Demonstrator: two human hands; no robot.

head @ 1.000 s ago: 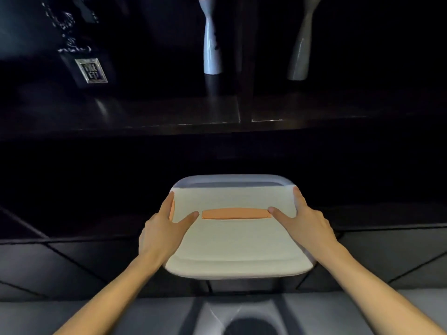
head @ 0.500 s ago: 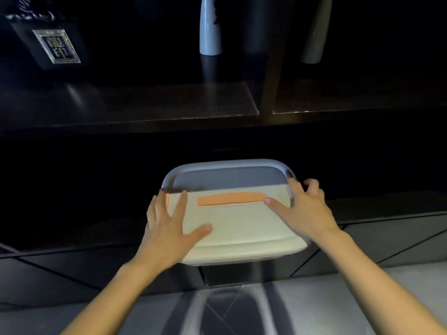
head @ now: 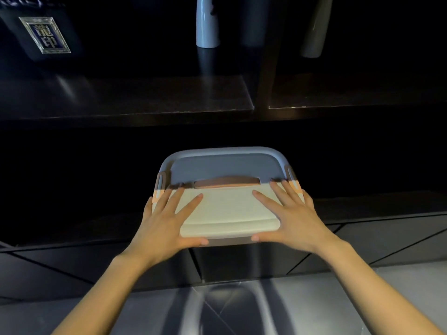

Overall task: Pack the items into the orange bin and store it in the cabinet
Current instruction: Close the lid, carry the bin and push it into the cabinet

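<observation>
Dark cabinet [head: 145,102] shelving fills your view, and the orange bin [head: 225,165] sits partway inside its lower compartment, back in shadow and the front of its white lid [head: 227,211] out in the light. Your left hand [head: 164,226] and right hand [head: 295,221] lie flat on the lid's front corners, with fingers straight and spread and thumbs along the front rim, so they grip nothing. On the shelf above stand a white vase [head: 206,25] and a grey vase [head: 314,27].
</observation>
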